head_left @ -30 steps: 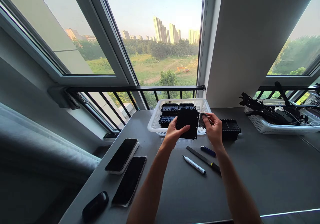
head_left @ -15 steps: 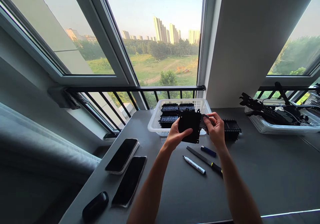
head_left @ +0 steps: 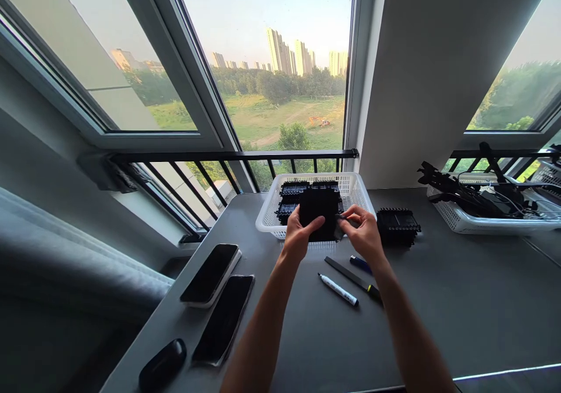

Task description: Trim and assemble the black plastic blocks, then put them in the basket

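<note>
My left hand (head_left: pixel 298 235) grips a flat black plastic panel (head_left: pixel 316 209) by its left side, with the thumb across its face. Pinched in my right hand (head_left: pixel 362 229) is a small grey piece (head_left: pixel 339 231) against the panel's right edge; its kind is too dark to make out. Behind the panel stands a white perforated basket (head_left: pixel 266 223) with several ribbed black plastic parts (head_left: pixel 287 210) in it. Right of my right hand is a stack of similar black parts (head_left: pixel 398 226).
Below my hands lie a white marker (head_left: pixel 338 290), a flat file (head_left: pixel 348 271) and a dark blue stick-like item (head_left: pixel 360 263). Two phones (head_left: pixel 211 273) and a black mouse (head_left: pixel 163 364) are at left. A second basket (head_left: pixel 464 223) with cables and black parts stands at right.
My left hand and the panel have shifted slightly left and down. The small piece in my right hand has moved from the panel's upper right to lower on its right edge.
</note>
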Demonstrator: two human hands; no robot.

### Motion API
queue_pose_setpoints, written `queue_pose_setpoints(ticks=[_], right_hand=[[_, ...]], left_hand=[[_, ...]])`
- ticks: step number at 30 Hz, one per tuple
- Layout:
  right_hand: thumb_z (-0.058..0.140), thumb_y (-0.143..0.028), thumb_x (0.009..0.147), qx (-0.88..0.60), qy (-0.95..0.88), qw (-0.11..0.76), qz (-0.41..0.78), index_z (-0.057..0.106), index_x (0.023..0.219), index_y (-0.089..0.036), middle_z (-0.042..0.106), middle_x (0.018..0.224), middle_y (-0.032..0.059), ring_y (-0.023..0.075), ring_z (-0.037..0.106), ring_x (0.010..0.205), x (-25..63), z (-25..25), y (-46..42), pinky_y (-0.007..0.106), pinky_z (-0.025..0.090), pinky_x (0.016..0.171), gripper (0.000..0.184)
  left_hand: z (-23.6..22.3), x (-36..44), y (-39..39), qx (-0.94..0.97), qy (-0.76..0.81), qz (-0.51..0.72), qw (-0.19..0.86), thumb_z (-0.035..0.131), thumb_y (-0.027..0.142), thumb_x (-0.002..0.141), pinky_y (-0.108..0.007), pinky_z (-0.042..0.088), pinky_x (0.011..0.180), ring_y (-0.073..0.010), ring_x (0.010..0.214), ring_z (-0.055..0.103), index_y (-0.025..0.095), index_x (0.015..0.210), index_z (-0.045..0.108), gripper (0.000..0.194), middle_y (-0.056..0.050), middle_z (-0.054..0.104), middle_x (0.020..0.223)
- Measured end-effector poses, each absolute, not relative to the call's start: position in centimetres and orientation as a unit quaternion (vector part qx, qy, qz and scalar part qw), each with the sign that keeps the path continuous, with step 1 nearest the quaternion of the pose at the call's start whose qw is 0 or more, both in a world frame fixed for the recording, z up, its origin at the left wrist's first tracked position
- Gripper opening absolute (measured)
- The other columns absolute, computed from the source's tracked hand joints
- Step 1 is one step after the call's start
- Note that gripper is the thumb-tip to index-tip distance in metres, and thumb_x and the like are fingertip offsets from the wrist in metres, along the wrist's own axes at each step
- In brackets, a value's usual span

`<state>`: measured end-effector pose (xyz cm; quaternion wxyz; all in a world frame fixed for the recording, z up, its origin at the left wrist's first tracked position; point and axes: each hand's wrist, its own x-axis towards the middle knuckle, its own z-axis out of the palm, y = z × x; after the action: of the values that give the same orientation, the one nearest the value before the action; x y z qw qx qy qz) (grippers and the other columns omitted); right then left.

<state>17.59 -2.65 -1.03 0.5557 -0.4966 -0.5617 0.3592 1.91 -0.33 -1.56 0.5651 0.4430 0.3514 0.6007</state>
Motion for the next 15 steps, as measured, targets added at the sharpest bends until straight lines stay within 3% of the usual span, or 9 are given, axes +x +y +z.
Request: queue_pose_setpoints(ticks=[8, 15], right_hand=[[0.062, -0.028, 0.078, -0.485, -0.651, 0.468, 0.349, 0.059, 0.074, -0.020, 0.064, 0.069, -0.0006, 0.0145, 0.059, 0.066, 18.5, 0.0, -3.4, 0.025, 0.040, 0.061, 0.009], [0.060, -0.032, 0.083, -0.477, -0.626, 0.537, 0.304, 0.060, 0.079, -0.020, 0.065, 0.070, -0.0001, 0.0125, 0.056, 0.059, 17.3, -0.7, -3.3, 0.024, 0.040, 0.055, 0.013]], left_hand=[[-1.6, 1.6, -0.1, 0.390, 0.345, 0.585, 0.622, 0.087, 0.026, 0.054, -0.033, 0.057, 0.076, -0.0228, 0.080, 0.071, 0.016, 0.109, 0.064, 0.060, -0.006, 0.075, 0.092], [-1.5, 0.9, 0.1, 0.388, 0.352, 0.575, 0.628, 0.089, 0.028, 0.052, -0.034, 0.057, 0.078, -0.0238, 0.080, 0.071, 0.015, 0.109, 0.063, 0.064, -0.007, 0.074, 0.091]])
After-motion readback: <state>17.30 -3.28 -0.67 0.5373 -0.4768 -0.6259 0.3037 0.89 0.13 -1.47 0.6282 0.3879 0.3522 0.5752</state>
